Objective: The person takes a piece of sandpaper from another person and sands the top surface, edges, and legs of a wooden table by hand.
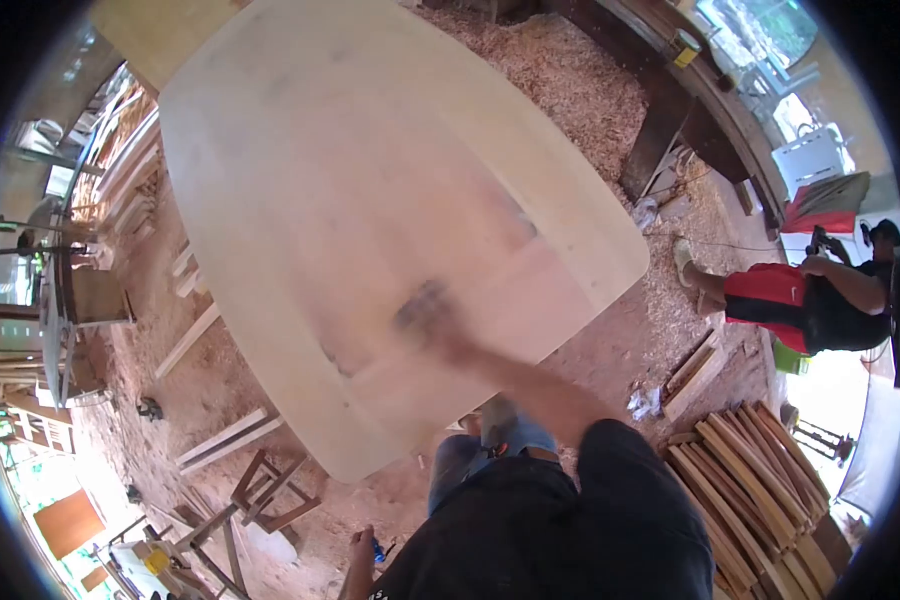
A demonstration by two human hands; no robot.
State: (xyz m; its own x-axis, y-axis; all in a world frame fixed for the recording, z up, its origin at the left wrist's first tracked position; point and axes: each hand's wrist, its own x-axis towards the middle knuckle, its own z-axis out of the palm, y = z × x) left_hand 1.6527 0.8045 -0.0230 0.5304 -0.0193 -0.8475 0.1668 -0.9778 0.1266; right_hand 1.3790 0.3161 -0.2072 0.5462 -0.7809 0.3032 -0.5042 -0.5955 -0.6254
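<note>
A large pale wooden panel (390,180) with rounded corners and a reddish, dusty middle section fills the centre of the view. My right hand (440,330) reaches out over its near part, smeared by motion. Under the fingers is a dark, blurred pad (425,305), pressed on the panel's surface; its exact kind does not show. Low in the view, beside my body, my left hand (362,548) hangs away from the panel. Its fingers are closed around a small blue thing (378,550), mostly hidden.
A stack of curved wooden slats (755,490) lies at the right. Another person (810,300) in red and black shorts stands beyond it. Wood shavings (570,85) cover the floor at the far side. A small wooden frame (270,490) and loose boards (228,442) lie at the left.
</note>
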